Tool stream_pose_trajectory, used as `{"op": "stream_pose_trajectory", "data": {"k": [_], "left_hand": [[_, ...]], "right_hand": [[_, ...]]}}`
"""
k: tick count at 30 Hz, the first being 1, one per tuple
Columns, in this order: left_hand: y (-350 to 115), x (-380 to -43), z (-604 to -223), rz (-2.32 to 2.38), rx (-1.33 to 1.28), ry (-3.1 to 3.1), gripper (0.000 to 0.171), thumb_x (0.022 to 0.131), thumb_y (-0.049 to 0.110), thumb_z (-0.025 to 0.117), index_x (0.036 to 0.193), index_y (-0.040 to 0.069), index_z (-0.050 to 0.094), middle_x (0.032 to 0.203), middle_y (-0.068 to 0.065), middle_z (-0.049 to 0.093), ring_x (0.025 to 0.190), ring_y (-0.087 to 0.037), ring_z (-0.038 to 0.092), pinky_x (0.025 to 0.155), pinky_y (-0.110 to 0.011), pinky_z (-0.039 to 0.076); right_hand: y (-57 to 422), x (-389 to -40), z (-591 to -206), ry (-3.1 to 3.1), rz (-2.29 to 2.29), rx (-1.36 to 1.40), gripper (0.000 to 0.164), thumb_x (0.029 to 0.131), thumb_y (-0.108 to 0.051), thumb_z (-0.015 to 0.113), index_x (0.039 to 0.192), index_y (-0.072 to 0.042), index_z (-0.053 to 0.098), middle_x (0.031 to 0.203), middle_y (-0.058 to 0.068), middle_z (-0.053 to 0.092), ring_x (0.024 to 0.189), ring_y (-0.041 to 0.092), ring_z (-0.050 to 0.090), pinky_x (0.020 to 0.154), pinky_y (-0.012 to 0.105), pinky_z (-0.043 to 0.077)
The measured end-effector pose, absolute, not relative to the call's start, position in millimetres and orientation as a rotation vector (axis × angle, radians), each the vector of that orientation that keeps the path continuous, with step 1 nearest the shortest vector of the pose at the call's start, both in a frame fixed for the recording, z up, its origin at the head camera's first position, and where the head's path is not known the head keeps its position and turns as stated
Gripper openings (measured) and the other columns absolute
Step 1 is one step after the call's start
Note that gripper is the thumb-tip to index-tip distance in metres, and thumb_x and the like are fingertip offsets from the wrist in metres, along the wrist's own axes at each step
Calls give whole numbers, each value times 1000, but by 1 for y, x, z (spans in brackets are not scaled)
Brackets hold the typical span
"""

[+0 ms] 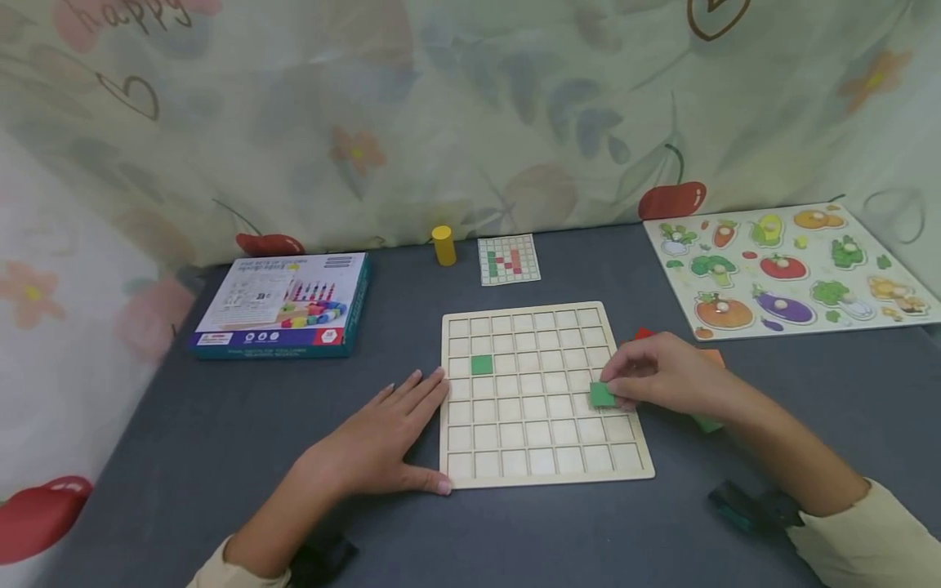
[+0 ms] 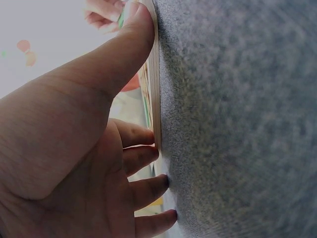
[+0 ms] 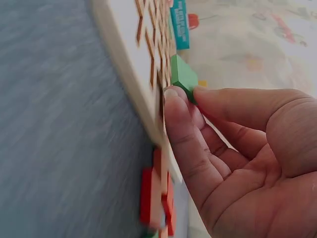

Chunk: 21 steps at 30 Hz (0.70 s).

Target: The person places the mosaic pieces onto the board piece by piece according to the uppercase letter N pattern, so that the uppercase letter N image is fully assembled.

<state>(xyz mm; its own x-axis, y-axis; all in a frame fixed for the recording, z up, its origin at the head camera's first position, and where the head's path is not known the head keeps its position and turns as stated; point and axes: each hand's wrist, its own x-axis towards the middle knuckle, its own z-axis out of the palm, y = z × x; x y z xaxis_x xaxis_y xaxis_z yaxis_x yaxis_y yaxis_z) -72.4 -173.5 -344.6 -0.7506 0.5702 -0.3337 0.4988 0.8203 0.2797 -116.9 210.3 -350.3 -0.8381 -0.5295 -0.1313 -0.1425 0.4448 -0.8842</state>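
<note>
A pale wooden grid board (image 1: 542,434) lies flat on the dark cloth. One green square tile (image 1: 481,365) sits in a cell near its upper left. My right hand (image 1: 665,376) pinches another green square tile (image 3: 184,77) between thumb and fingertips, above the board's right-hand cells. In the right wrist view this tile is tilted. My left hand (image 1: 375,445) lies along the board's left edge, fingers spread and fairly straight, with thumb and fingertips touching the rim. Beyond the board is a small card (image 1: 509,260) printed with a coloured grid.
Red pieces (image 3: 146,197), an orange piece (image 1: 713,357) and a green piece (image 1: 708,423) lie right of the board, partly hidden by my right hand. A yellow cylinder (image 1: 444,246) stands at the back. A box (image 1: 283,306) lies left, a vegetable puzzle board (image 1: 819,245) right.
</note>
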Motion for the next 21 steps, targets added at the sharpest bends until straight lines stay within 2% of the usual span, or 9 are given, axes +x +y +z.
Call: {"op": "stream_pose_trajectory", "data": {"k": [7,14,21], "left_hand": [[-174,-73,-346,263,820,2584,116,78,79,61,162,14,15,168,-2,8,152,-29,6,118,-57,15],[-173,-74,-346,251,817,2589,117,78,80,61,162,14,14,168,-2,8,152,-29,6,118,-56,15],[-174,-72,-345,258,802,2592,117,77,79,62,162,13,15,168,-2,8,152,-28,6,118,-56,14]], "right_hand": [[179,-129,-346,2378,-1291,-562,6,89,-4,73,95,-4,74,78,3,69,68,19,64,64,27,53],[152,-136,-346,2343,-1332,-559,3,90,-3,72,92,-2,73,74,6,67,67,20,64,63,29,53],[120,-139,-345,2277,-1355,-539,5,87,4,70,90,1,72,78,7,69,66,19,66,66,30,57]]}}
